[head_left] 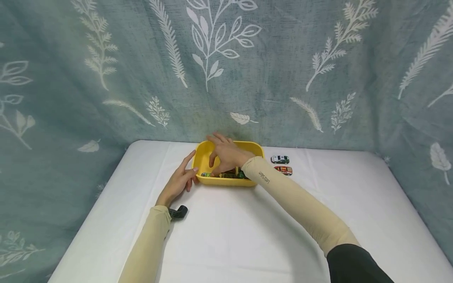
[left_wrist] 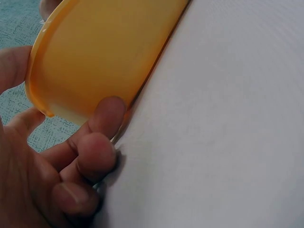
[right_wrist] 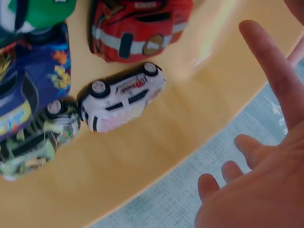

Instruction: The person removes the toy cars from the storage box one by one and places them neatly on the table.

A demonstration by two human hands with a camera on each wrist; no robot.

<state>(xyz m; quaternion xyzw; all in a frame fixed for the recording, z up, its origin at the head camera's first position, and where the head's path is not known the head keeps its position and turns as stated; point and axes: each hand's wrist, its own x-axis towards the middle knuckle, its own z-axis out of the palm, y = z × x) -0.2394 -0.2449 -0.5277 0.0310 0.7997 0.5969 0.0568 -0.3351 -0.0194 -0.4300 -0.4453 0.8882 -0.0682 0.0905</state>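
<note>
A yellow plastic bin (head_left: 230, 182) stands at the far edge of the table with several toy cars in it. My left hand (head_left: 177, 182) holds the bin's left end, thumb and fingers against its rim and wall. Over the bin reaches my right hand (head_left: 228, 154), fingers spread and apart from the cars, holding nothing. The right wrist view shows a white toy car (right_wrist: 122, 102) on its side, a red one (right_wrist: 142, 31), a dark blue one (right_wrist: 35, 80) and a pale green patterned one (right_wrist: 40, 142). The right hand and forearm hide part of the bin.
Right of the bin, a white and green toy car (head_left: 280, 159) and a red-orange toy car (head_left: 284, 170) lie on the white tablecloth (head_left: 219, 232). A blue-green leaf-patterned curtain (head_left: 269, 110) hangs directly behind the bin. A black wrist device (head_left: 178, 212) sits on the left wrist.
</note>
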